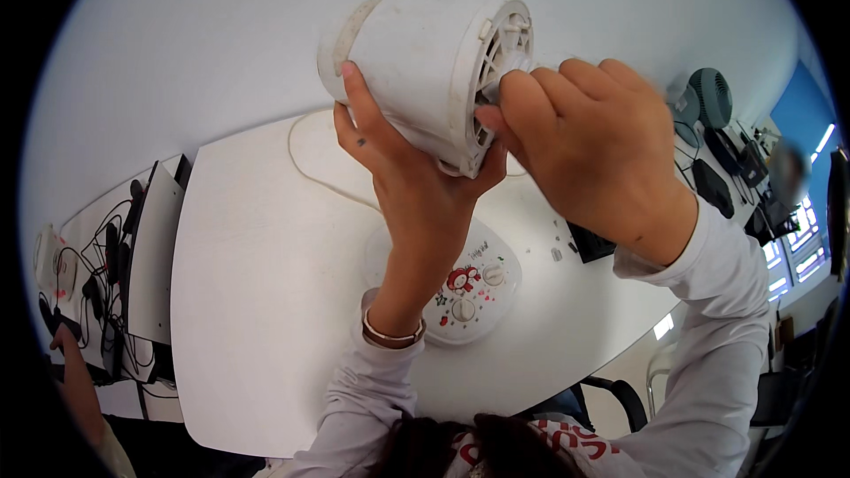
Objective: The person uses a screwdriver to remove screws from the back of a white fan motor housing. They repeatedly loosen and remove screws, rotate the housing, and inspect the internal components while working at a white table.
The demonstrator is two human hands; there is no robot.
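My left hand (407, 164) cups a white cylindrical housing (407, 53) from below and holds it tilted above the table, its slotted end turned to the right. A small peg sticks up from its top. At the slotted end (485, 80), my right hand (593, 142) is closed with the fingers curled in and the thumb pressed against the index finger. What the right hand grips is mostly hidden; a pale bit shows beside the knuckles. Below, on the table, lies a rounded white base (478, 305) with two knobs and a red cartoon print, partly covered by my left forearm.
A white table (257, 301) spreads beneath, with a pale cord (310, 179) running across it. Small bits (556, 254) and a black box-like thing (591, 243) lie to the right. Another person's hand (64, 336) is at the left desk among cables. A green fan (710, 97) stands far right.
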